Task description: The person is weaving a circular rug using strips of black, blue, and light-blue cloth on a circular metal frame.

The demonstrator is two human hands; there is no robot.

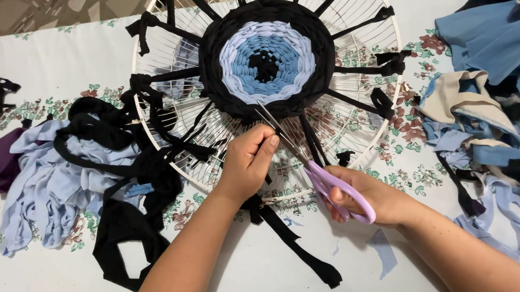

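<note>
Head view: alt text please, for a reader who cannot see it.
A right hand holds open purple-handled scissors at a black fabric strip pinched by the left hand, beside a round black-and-blue weaving on a white wire hoop. Fabric scraps lie around.

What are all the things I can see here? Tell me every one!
round wire frame: one, white, top middle of the table
woven circle: one, black outside, pale and mid blue rings, black middle, on the frame
black spoke strips: several, tied from the circle to the frame's rim
scissors: one, lilac handles, blades open near the circle's lower edge
left fabric pile: one, pale blue, black and purple
right fabric pile: one, blue, cream and black
tablecloth: one, white with flowers
blue scrap: one, on the cloth, bottom right
left hand: pinching a black strip
right hand: holding the scissors
</note>
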